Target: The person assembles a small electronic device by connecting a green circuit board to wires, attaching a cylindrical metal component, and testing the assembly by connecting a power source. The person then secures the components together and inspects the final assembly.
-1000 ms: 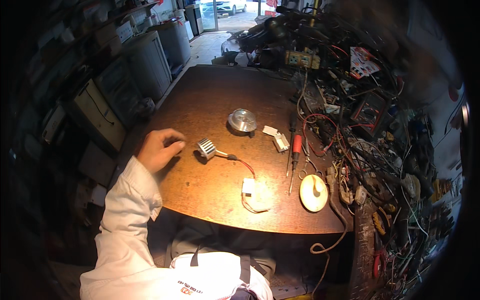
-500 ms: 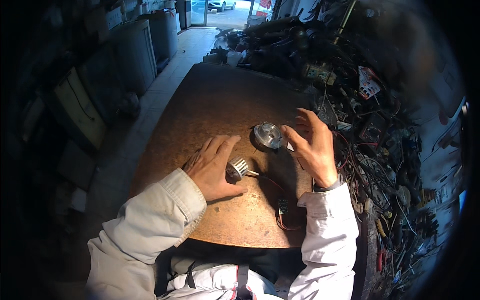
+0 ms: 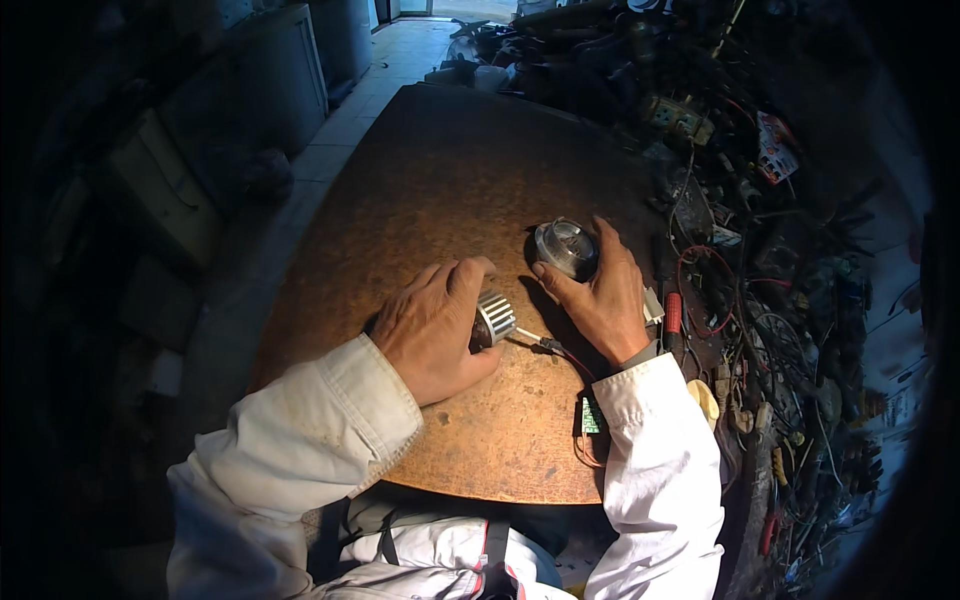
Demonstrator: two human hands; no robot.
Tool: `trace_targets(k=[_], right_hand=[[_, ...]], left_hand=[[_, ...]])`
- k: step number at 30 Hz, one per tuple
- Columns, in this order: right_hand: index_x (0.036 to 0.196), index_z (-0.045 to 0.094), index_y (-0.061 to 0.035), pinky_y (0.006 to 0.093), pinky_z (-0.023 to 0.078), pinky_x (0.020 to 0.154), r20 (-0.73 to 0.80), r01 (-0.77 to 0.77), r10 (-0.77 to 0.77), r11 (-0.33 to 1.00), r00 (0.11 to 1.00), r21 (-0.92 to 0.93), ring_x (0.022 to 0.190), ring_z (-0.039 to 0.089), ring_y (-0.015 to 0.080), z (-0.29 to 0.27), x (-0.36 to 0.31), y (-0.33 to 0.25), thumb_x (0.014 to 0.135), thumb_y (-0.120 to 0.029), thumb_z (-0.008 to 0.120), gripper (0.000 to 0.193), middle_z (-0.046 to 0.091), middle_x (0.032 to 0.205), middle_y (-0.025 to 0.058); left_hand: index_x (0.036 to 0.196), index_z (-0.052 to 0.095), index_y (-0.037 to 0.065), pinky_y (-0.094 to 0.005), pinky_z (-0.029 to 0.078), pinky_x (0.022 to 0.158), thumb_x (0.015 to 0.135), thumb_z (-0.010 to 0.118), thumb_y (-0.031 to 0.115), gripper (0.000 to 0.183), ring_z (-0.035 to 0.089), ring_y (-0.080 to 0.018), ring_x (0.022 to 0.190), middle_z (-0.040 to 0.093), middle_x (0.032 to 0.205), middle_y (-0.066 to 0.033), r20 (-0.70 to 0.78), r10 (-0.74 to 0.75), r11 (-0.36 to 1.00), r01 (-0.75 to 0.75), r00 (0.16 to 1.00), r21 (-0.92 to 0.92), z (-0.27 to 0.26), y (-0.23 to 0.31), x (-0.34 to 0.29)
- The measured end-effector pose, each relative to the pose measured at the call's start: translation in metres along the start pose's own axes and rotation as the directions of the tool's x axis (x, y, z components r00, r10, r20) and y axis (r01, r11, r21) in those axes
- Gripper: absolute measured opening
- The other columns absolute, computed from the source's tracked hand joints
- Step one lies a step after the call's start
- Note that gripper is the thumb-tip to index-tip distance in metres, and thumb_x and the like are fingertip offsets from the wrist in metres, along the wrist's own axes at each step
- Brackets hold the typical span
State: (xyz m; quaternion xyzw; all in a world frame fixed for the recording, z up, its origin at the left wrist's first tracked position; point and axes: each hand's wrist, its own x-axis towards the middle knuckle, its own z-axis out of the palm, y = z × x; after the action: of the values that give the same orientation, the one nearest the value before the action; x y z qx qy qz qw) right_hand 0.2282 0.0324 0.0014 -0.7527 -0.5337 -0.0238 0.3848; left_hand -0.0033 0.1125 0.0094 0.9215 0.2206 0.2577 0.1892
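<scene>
My left hand [image 3: 430,315] curls round a small finned metal heat sink [image 3: 494,317], its thumb and forefinger on either side; the palm hides its left part. A white lead [image 3: 528,335] runs from the heat sink into thin wires toward my right forearm. Farther off, my right hand [image 3: 607,300] has its thumb and fingers round a clear, round lens-like cup [image 3: 566,247] on the wooden table [image 3: 400,210]. A small green circuit board [image 3: 590,415] with wires lies beside my right sleeve.
Tangled cables [image 3: 745,350] and tools pile up along the right, among them a red-handled tool [image 3: 673,312]. A multi-socket power strip [image 3: 682,120] lies at the far right. Pale cabinets [image 3: 255,90] stand across the tiled floor on the left.
My right hand has closed in on the clear cup from the right. My left fingers have drawn closer round the heat sink. The whole view has tilted down a little.
</scene>
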Motion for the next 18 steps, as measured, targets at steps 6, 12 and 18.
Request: trace_targets(k=[6, 12, 18], right_hand=[[0.140, 0.054, 0.0176, 0.0520, 0.053, 0.100, -0.039, 0.027, -0.028, 0.999, 0.999, -0.028, 0.113, 0.069, 0.0464, 0.007, 0.000, 0.007, 0.079, -0.038, 0.092, 0.090, 0.072, 0.116, 0.0324], [0.141, 0.055, 0.0138, 0.0496, 0.055, 0.097, -0.066, -0.020, 0.030, 0.989, 0.997, 0.148, 0.107, 0.072, 0.0452, -0.002, -0.001, -0.003, 0.078, -0.030, 0.090, 0.084, 0.073, 0.113, 0.0307], [0.140, 0.056, 0.0126, 0.0474, 0.057, 0.095, -0.088, 0.005, 0.004, 0.995, 0.996, 0.104, 0.104, 0.073, 0.0441, -0.001, -0.001, 0.004, 0.076, -0.020, 0.085, 0.078, 0.073, 0.111, 0.0298]], left_hand=[[0.130, 0.053, 0.001, -0.0360, 0.064, 0.078, 0.076, 0.089, 0.007, 0.066, 0.074, -0.0280, 0.101, 0.065, 0.116, -0.0191, -0.014, -0.104, 0.984, 0.101, 0.994, -0.144, -0.008, 0.000, 0.001], [0.128, 0.053, 0.000, -0.0345, 0.069, 0.085, 0.076, 0.087, 0.002, 0.062, 0.073, -0.0278, 0.108, 0.061, 0.120, -0.0184, -0.057, -0.123, 0.974, 0.110, 0.991, -0.197, -0.011, 0.002, 0.005], [0.126, 0.054, -0.001, -0.0348, 0.069, 0.088, 0.077, 0.086, 0.001, 0.059, 0.072, -0.0279, 0.109, 0.060, 0.122, -0.0182, -0.073, -0.152, 0.969, 0.134, 0.986, -0.208, -0.010, -0.002, 0.009]])
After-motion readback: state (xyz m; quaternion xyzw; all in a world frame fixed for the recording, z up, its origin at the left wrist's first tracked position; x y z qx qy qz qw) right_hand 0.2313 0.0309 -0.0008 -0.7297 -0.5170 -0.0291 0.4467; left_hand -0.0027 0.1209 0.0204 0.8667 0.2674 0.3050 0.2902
